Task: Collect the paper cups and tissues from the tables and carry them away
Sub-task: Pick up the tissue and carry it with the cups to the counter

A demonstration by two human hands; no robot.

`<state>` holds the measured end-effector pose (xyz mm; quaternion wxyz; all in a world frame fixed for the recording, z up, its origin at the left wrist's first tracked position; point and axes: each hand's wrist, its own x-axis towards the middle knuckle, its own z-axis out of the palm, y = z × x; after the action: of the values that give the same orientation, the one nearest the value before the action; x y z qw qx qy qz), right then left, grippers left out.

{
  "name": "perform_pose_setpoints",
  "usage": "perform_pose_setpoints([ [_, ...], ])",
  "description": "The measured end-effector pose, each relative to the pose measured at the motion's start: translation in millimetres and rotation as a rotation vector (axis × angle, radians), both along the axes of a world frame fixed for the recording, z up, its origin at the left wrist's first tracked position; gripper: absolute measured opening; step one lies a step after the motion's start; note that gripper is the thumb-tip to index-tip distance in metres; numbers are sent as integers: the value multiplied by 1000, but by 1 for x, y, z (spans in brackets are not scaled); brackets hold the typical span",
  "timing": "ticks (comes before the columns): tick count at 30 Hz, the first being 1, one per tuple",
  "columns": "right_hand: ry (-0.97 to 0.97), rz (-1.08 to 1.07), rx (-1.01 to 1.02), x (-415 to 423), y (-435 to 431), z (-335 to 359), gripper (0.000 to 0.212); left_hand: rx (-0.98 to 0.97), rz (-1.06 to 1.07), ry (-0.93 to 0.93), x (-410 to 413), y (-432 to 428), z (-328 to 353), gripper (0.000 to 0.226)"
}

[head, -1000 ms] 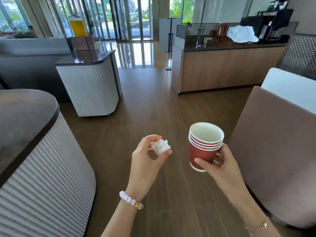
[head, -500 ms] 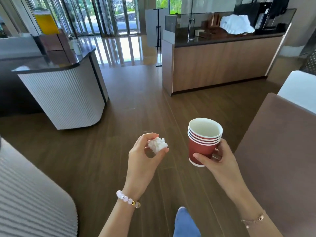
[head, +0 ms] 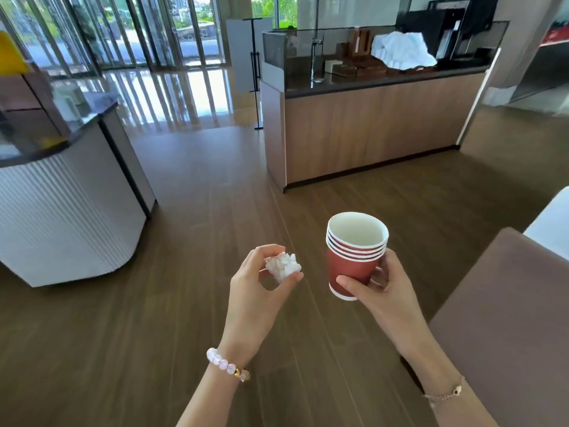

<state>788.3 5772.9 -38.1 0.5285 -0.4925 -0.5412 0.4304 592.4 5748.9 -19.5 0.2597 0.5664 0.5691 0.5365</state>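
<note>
There is one stack of red paper cups, at least four by the white rims that show one under the other, and one crumpled white tissue. Two hands are in view, the left hand and the right hand, and there are two bracelets, one bead bracelet and one thin chain bracelet. Two surfaces stand farther off, one white ribbed surface and one wood-fronted surface, the latter bearing one white cloth.
</note>
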Motion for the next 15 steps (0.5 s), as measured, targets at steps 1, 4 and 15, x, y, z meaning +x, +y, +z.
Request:
perform_pose_setpoints([
  [1,-7,-15,-1,3,16,0,58,1,-13,-7,3,20,-1,36],
  [4,-26,-72,-3,13,66,-1,59,6,-60,-11,10,81,-4,36],
  [15,-88,-370,-27,40,258,-10,54,45,-367,30,44,332,-8,34],
])
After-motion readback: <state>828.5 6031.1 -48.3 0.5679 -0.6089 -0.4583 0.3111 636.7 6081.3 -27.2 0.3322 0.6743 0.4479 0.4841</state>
